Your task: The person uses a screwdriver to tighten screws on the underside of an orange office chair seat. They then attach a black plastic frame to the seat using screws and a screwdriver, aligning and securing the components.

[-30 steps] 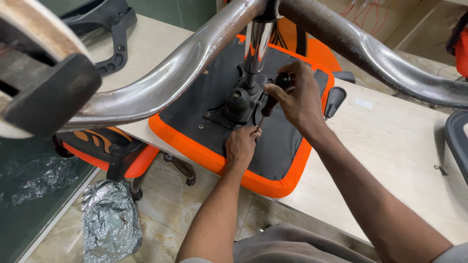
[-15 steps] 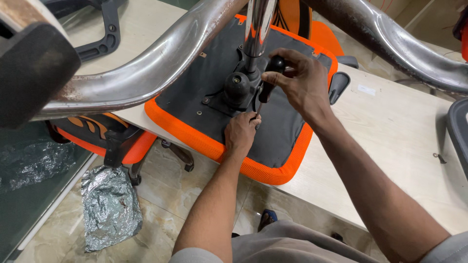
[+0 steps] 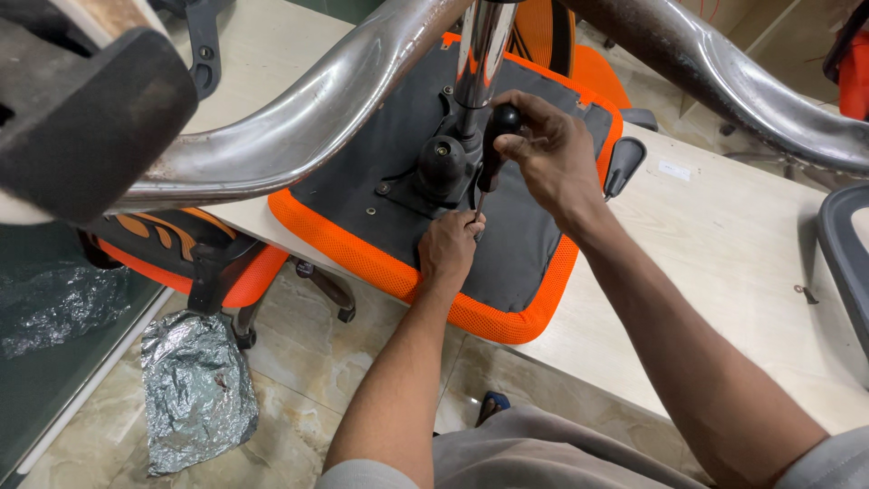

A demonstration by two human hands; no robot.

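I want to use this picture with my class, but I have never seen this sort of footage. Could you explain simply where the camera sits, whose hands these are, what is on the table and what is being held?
The camera is worn on a person's head and looks down, so both arms belong to that person. There is no machine here, only bare hands.

On the pale table an office chair lies upside down: you see the orange seat with its dark underside, and the shiny metal legs of the chair's base reach towards the camera. A black wheel sits at the end of one leg.

The right hand grips the dark handle of a screwdriver, pointing it down at the seat's underside. The left hand rests on the seat, its fingers at the tool's tip.

On the floor lies a crumpled silver bag, beside another orange chair.
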